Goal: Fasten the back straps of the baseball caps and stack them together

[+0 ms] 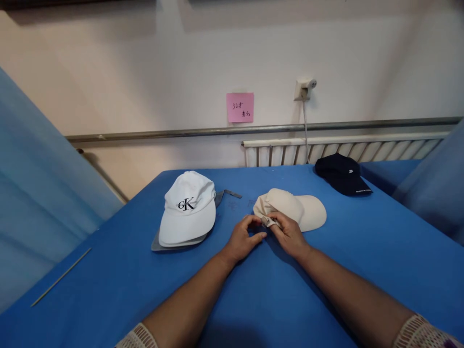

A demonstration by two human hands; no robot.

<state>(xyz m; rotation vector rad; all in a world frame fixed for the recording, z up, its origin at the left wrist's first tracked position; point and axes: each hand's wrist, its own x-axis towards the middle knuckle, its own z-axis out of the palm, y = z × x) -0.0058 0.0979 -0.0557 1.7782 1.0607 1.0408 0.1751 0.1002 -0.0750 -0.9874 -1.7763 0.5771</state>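
Note:
A cream baseball cap (286,205) lies on its side on the blue table cover (250,295), its brim pointing right. My right hand (290,234) is closed on the cap's back strap, near a small buckle (266,221). Just left of the buckle is my left hand (245,238), its thumb and fingers apart around the strap's end; whether the fingertips touch the strap is hard to see. To the left, a white cap with dark letters (188,208) rests on top of a grey cap (159,245), whose strap sticks out behind.
A dark navy cap (342,174) sits at the back right. At the left edge lies a thin stick (61,277). Behind the table are a metal rail (188,132), a radiator (282,154), a plugged socket (303,90) and a pink note (239,107). Blue curtains (43,193) hang at both sides.

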